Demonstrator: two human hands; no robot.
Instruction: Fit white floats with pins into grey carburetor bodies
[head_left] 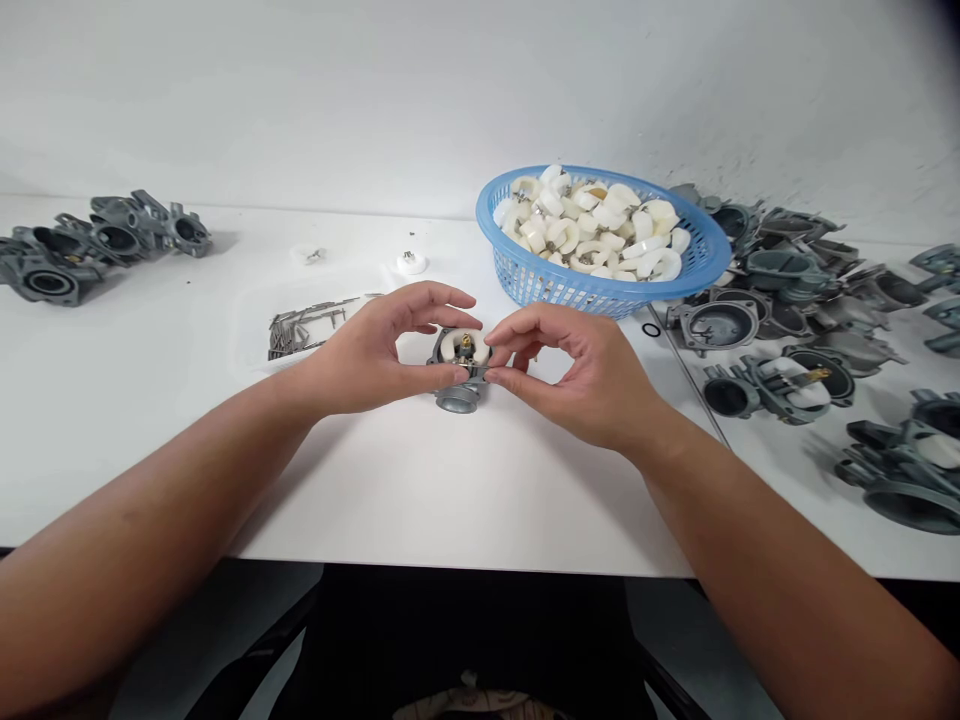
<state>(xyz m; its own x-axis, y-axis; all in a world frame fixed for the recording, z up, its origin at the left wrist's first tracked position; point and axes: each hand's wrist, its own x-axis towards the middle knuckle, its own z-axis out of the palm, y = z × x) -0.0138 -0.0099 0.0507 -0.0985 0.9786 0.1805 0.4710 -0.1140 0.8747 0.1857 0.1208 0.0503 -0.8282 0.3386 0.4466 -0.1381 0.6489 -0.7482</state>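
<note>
A grey metal carburetor (pixel 457 400) sits on the white table between my hands, its open side up. Inside it lies a white float (pixel 450 344) around a brass jet (pixel 466 342). My left hand (pixel 397 345) grips the carburetor from the left, thumb at the near edge and fingers over the far side. From the right, my right hand (pixel 574 370) has thumb and forefinger closed at the carburetor's rim, beside the float. Whether a small pin is between those fingertips I cannot tell.
Behind stands a blue basket (pixel 600 292) full of white floats. A clear tray of metal pins (pixel 289 335) lies left. Carburetor bodies are piled right (pixel 787 270) and back left (pixel 112 240). A loose float (pixel 410 263) and a black O-ring (pixel 651 330) lie on the table.
</note>
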